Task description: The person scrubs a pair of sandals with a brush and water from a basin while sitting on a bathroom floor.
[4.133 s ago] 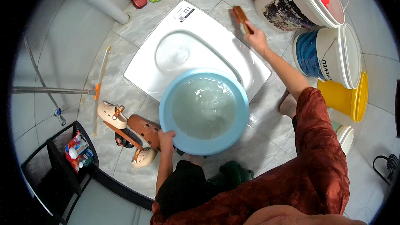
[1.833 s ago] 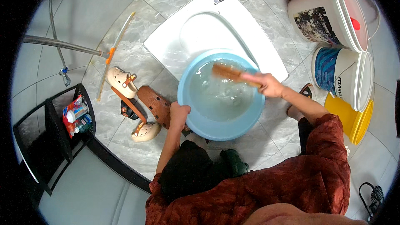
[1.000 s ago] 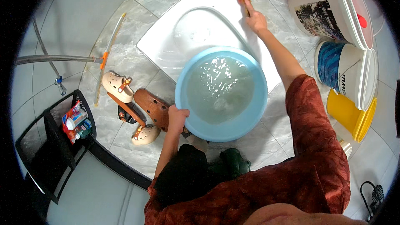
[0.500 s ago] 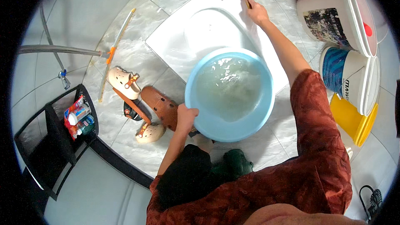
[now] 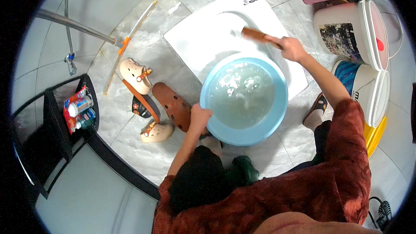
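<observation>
My left hand (image 5: 200,117) grips the near left rim of a light blue basin (image 5: 277,117) full of soapy water, which stands on the tiled floor. My right hand (image 5: 292,48) reaches past the basin and holds a brown wooden-handled brush (image 5: 255,35). The brush head lies on the white floor-level toilet pan (image 5: 203,39), near its bowl. My knees and dark trousers fill the lower middle of the view.
Beige and brown clogs (image 5: 173,106) lie left of the basin. A long orange-and-white stick (image 5: 130,39) lies on the tiles. White lidded buckets (image 5: 346,30) and a yellow container (image 5: 372,136) stand at right. A dark rack with bottles (image 5: 78,108) stands at left.
My right hand drew the brush back from the far end of the pan toward its middle, closer to the basin. The left hand kept its grip on the basin rim.
</observation>
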`<state>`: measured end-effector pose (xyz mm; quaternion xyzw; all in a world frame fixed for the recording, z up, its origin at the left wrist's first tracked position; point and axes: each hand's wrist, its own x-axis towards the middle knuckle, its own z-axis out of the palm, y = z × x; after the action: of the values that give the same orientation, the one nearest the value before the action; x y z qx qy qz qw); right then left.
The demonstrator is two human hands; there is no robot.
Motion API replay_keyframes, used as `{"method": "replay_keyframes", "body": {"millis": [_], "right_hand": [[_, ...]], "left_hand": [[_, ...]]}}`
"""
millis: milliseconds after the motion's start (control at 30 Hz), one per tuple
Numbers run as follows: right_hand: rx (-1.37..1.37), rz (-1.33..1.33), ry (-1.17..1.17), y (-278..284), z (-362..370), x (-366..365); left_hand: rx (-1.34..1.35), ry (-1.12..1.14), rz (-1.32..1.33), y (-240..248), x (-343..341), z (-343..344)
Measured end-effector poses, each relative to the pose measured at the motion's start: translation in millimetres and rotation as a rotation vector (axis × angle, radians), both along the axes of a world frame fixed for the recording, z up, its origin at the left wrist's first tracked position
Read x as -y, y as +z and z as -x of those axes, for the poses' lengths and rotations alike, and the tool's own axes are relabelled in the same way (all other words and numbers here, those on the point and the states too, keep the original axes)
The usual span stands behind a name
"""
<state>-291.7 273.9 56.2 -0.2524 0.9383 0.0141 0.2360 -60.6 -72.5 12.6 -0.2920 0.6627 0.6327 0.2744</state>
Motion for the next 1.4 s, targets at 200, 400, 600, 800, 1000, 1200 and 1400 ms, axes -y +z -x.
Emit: {"method": "replay_keyframes", "body": {"millis": [200, 400, 600, 800, 1000, 1200, 1400], "right_hand": [[0.078, 0.444, -0.036, 45, -108, 2], [0.061, -0.059, -0.026, -8, -161, 7], [0.231, 0.093, 0.156, 31, -149, 20], [0.099, 0.533, -0.104, 44, -94, 68], [0.052, 0.374, -0.019, -18, -9, 161], [-0.073, 0.195, -0.152, -87, 40, 150], [-0.229, 0.150, -0.382, -57, 56, 67]], "left_hand": [[0.069, 0.008, 0.033, 21, 6, 3], [0.069, 0.007, -0.025, 17, -3, 11], [0.053, 0.003, 0.053, 19, -1, 8], [0.037, 0.018, 0.050, 29, 3, 6], [0.068, -0.024, 0.067, 18, 4, 5], [0.119, -0.053, 0.053, 20, 3, 4], [0.079, -0.011, 0.088, -2, 14, -27]]}}
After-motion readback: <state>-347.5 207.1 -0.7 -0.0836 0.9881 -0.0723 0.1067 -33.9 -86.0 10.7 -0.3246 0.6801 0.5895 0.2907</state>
